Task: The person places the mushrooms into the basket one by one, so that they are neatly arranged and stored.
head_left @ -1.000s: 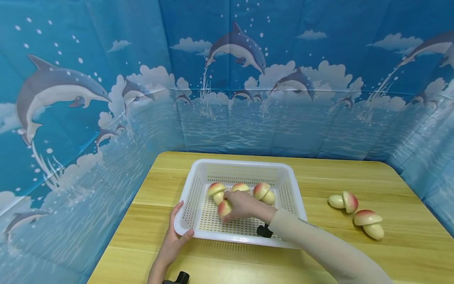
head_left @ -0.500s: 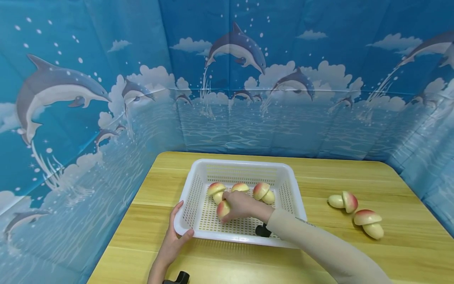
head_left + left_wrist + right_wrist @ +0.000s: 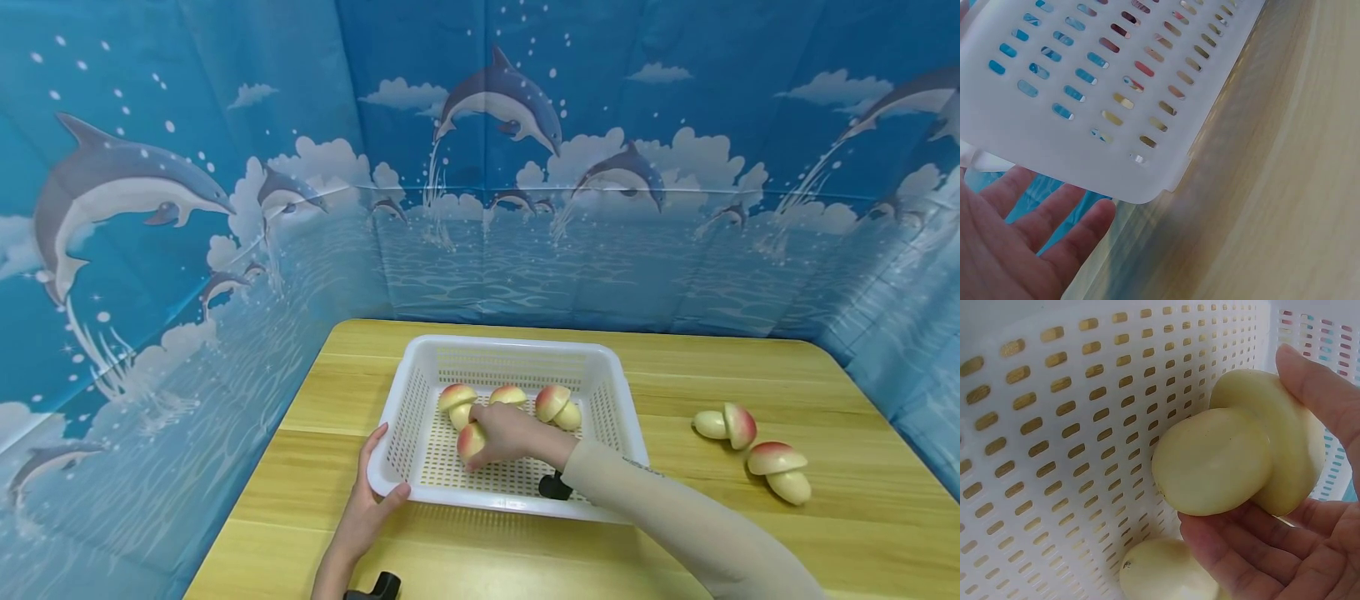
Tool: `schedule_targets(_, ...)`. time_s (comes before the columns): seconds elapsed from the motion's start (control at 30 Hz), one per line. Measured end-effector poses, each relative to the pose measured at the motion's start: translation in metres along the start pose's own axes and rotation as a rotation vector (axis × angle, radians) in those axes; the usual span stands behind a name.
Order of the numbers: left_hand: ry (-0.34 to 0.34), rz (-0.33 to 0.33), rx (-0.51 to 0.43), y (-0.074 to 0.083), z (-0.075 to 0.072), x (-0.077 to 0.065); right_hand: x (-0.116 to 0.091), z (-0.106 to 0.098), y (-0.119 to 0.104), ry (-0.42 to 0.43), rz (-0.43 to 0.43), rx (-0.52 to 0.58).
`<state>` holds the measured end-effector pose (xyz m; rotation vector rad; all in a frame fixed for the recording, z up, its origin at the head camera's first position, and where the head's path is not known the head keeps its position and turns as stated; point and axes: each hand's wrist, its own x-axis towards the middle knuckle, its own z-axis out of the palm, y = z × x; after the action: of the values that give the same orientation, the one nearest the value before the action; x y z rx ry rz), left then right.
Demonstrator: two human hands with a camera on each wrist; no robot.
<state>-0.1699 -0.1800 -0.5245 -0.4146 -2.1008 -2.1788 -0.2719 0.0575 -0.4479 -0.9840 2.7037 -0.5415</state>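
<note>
Bench (image 3: 288,475), white basket (image 3: 480,502), six mushrooms: four within the basket, counting the one held, and two left outside, so most appear to be in.
The left hand's (image 3: 363,510) fingers lie fairly straight against the basket's near left corner. The right hand's (image 3: 512,433) fingers and thumb grip the held mushroom (image 3: 1210,462) by its cap, inside the basket. Just beyond those fingers sit the left mushroom (image 3: 456,397) and back mushroom (image 3: 508,395); the right-hand mushroom (image 3: 555,403) is near, to their right. Well apart rightward lie the farther outside mushroom (image 3: 738,427) and nearer outside mushroom (image 3: 778,460).
</note>
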Motion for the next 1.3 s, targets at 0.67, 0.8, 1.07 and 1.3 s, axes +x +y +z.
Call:
schedule_targets(0.67,-0.002,0.007,0.0,0.0008,0.0006,0.0,-0.0014,-0.0009,0.0027,0.0,-0.004,0.001)
schedule_targets(0.8,-0.002,0.011,-0.004,0.0001,0.0006,0.0,-0.0013,-0.0017,0.0024,0.002,-0.003,-0.005)
schedule_targets(1.07,-0.01,0.012,-0.008,-0.0015,-0.0003,0.0005,-0.0038,-0.0043,0.0006,0.014,-0.001,0.001)
schedule_targets(1.3,-0.012,0.01,-0.001,-0.0027,-0.0009,0.0008,-0.0071,-0.0066,0.0007,0.019,0.016,-0.014)
